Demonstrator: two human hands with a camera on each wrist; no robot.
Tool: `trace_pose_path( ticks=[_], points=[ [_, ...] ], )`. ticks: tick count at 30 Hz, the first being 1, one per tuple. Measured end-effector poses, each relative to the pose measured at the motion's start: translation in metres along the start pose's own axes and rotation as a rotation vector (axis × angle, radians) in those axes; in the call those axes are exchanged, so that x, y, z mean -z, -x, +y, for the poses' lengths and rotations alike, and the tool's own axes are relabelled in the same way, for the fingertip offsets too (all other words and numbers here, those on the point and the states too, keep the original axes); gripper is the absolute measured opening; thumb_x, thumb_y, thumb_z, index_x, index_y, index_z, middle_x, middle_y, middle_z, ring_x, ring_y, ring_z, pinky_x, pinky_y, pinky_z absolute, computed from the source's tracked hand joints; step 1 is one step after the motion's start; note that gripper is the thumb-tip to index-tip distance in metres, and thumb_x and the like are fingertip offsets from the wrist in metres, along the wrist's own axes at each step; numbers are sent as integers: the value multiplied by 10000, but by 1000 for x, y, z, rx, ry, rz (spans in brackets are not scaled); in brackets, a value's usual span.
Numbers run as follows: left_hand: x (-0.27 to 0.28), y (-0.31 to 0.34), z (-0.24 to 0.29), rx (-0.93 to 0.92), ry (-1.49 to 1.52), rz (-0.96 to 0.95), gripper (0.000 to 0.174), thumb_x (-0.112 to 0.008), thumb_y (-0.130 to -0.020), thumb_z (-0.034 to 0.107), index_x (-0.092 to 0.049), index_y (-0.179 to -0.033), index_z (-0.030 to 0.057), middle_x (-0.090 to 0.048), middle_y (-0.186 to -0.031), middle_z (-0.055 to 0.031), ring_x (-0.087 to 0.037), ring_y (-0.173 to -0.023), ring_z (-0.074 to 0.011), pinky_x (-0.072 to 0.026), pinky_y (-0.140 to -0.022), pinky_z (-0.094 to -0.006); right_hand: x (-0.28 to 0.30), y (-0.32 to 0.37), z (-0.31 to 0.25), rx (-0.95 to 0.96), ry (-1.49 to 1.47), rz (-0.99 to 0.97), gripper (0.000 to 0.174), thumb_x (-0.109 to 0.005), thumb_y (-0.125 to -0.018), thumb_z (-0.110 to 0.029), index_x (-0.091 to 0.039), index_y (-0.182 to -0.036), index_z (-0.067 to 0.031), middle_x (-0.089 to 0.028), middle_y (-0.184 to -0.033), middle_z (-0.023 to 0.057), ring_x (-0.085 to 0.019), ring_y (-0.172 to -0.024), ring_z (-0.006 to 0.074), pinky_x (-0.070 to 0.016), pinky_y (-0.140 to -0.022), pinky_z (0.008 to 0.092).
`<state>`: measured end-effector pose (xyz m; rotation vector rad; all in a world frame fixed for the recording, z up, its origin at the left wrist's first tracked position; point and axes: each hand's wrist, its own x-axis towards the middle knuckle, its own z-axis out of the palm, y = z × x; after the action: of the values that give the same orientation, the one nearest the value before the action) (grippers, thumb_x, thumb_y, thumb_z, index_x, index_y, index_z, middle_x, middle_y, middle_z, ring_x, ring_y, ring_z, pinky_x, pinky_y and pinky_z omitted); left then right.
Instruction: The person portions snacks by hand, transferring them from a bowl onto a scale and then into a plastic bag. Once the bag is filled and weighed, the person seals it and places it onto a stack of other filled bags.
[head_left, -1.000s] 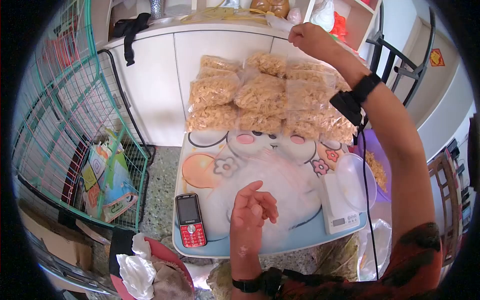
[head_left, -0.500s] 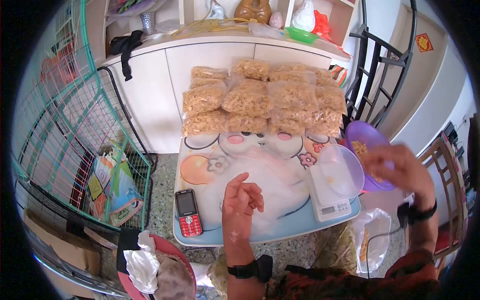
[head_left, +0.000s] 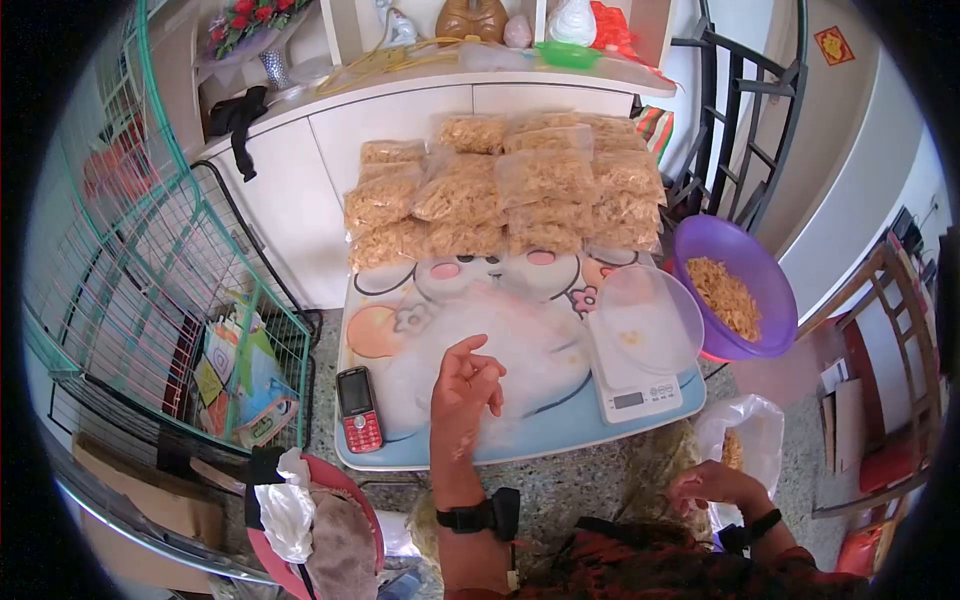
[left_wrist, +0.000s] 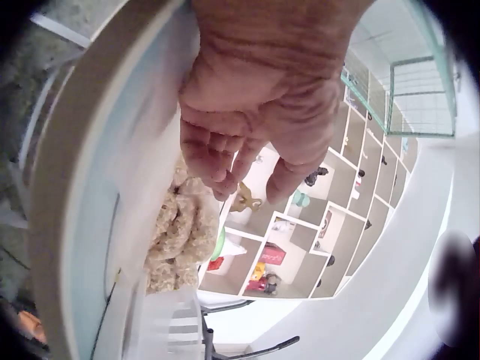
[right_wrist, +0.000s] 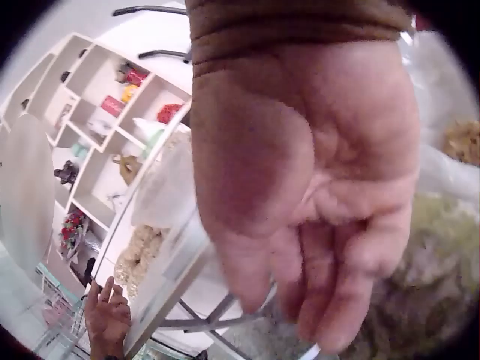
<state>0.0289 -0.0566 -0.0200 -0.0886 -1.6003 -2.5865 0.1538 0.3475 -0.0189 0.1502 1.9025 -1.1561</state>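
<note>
My left hand (head_left: 462,400) hovers over the near part of the table with loosely bent fingers, holding nothing; in the left wrist view the hand (left_wrist: 262,112) shows its empty palm. Beside it lies a heap of thin clear plastic (head_left: 500,350). My right hand (head_left: 718,487) is low at the right, off the table edge near a clear bag (head_left: 765,435); the right wrist view shows that palm (right_wrist: 315,180) empty, fingers relaxed. A white scale (head_left: 640,398) carries a clear round bowl (head_left: 665,320). Filled bags of yellowish pieces (head_left: 545,178) are stacked at the table's back.
A purple basin (head_left: 780,300) with similar pieces stands right of the table. A red and black phone (head_left: 360,412) lies at the left edge. Green wire cages (head_left: 250,350) stand left, a pink bin (head_left: 372,500) front left. Behind are a cabinet (head_left: 390,115) and a black rack (head_left: 740,110).
My right hand has come down from beside the shelf, past the basin, to the lower right. My left hand has stayed over the table. The head view has shifted, showing the whole basin.
</note>
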Motion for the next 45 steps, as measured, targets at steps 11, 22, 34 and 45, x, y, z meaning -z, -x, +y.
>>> trace_pose_path(
  ticks=[11,22,34,45],
  points=[
    [-10,1,-21,65,-493,-26,352,-620,-924,156,-523,-1234,19,-562,-830,-18,-487,-560,-60,-393,-450,-215,11,-41,14,-53,-22,-78,409,-525,-968,-424,-688,-962,-49,-721,-763,75,-684,-591,142,-508,-488,240],
    [-39,2,-22,66,-867,110,304,-657,-882,211,-613,-1122,30,-600,-791,-28,-542,-641,-106,-460,-611,-264,7,-51,11,-79,-19,-127,354,-585,-922,-391,-693,-888,-55,-713,-732,75,-668,-540,147,-476,-434,240],
    [-56,14,-47,-235,-1341,159,274,-677,-801,242,-622,-1019,85,-567,-883,-81,-595,-809,-266,-478,-707,-401,6,-63,27,-101,76,-166,288,-520,-947,-335,-662,-980,-87,-721,-771,86,-685,-557,190,-501,-436,275],
    [-57,22,-62,-478,-1420,170,249,-689,-777,165,-627,-996,65,-574,-968,-118,-576,-896,-336,-464,-779,-446,8,-68,42,-47,-9,-145,280,-539,-922,-292,-695,-963,-63,-713,-749,119,-677,-533,215,-504,-404,295]
  ],
)
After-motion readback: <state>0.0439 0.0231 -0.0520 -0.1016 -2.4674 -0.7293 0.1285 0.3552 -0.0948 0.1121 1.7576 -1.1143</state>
